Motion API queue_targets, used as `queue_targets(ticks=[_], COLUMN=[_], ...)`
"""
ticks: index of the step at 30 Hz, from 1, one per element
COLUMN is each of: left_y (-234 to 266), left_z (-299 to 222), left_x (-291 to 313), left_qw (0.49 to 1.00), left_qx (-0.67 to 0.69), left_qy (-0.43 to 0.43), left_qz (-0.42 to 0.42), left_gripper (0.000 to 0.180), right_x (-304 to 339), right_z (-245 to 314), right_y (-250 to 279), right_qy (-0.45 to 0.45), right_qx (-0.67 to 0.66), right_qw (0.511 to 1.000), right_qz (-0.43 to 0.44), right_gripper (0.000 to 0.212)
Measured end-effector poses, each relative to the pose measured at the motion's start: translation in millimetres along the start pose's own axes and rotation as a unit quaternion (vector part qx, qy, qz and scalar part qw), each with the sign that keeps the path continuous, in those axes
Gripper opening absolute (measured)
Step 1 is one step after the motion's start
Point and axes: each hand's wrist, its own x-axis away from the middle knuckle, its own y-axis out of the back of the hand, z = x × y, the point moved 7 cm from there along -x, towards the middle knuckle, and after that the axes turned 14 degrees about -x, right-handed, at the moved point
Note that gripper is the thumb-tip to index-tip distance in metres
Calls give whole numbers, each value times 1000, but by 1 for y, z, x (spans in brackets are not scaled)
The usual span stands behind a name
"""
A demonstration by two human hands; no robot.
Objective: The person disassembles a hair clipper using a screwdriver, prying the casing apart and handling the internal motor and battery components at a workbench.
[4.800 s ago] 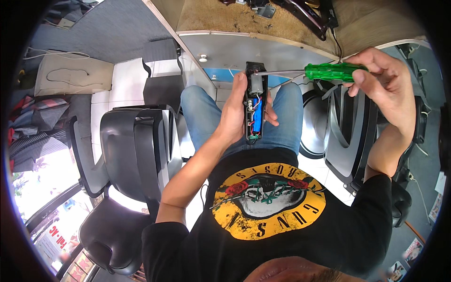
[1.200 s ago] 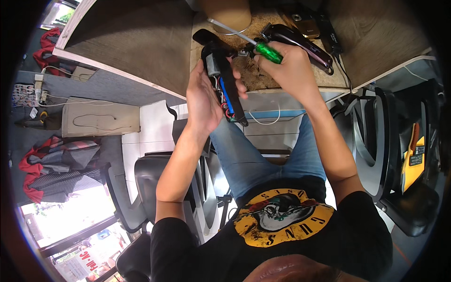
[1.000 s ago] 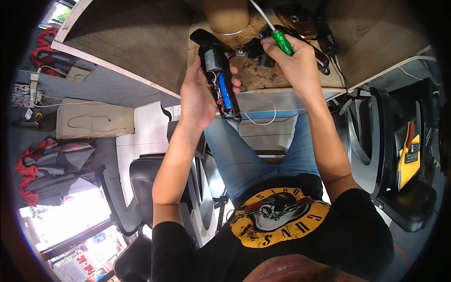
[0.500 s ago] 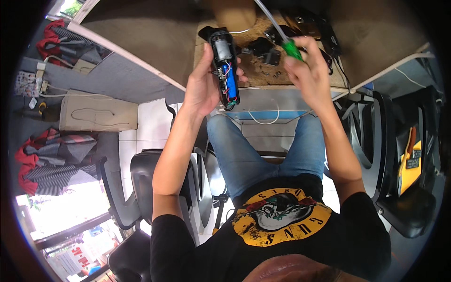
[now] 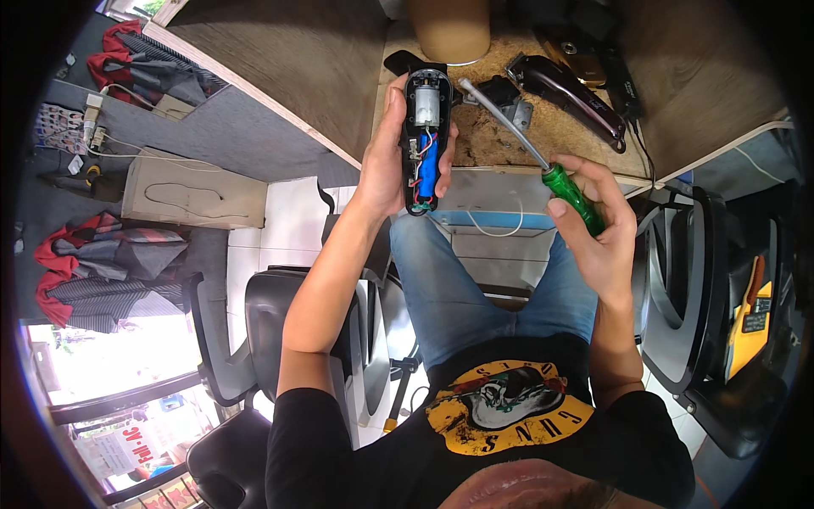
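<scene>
My left hand (image 5: 383, 170) is closed around an opened hair clipper body (image 5: 413, 127), upright with its inside facing up. A silver motor (image 5: 427, 108) sits at its top end, and a blue battery (image 5: 428, 165) with thin red and white wires lies below. Off to the right, my right hand (image 5: 612, 246) grips a screwdriver (image 5: 572, 199) by its green handle. Its metal shaft slants up and left over the bench, apart from the clipper body. Under the shaft lie small dark parts (image 5: 500, 95), their kinds unclear.
A dark maroon hair clipper (image 5: 572, 97) rests on the worn wooden bench top (image 5: 483, 144). Behind stands a tan cylindrical container (image 5: 449, 30). Wooden side panels flank the work spot. Black chairs (image 5: 678, 280) stand on both sides, and a cardboard box (image 5: 195, 191) is at left.
My right hand has come lower and nearer with the screwdriver, whose tip has dropped from the top edge into view. The whole view has shifted slightly; my left hand still holds the clipper body.
</scene>
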Motion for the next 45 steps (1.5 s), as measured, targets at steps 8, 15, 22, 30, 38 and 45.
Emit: queue_targets(ticks=[8, 15, 22, 30, 38, 45], left_y=[-6, 2, -5, -1, -1, -4], left_z=[-6, 1, 0, -4, -4, -7], left_x=[-4, -3, -6, -4, 2, 5], left_qw=[999, 1000, 999, 999, 998, 996], left_qx=[37, -9, -34, -43, -50, -86], left_qy=[-30, 24, 12, 8, 33, 24], left_qz=[12, -12, -19, 25, -10, -27], left_gripper=[47, 45, 44, 46, 48, 47], right_x=[-21, -96, -114, -105, -97, -93], right_z=[-12, -2, -12, -7, -6, 0], right_y=[-26, -65, -67, -72, -75, -75], right_qy=[-7, 124, 184, 254, 308, 359], right_qx=[-210, 117, 175, 254, 268, 253], right_qw=[977, 979, 956, 923, 901, 890], right_qz=[-27, 115, 147, 139, 148, 124], right_gripper=[26, 34, 41, 44, 51, 53])
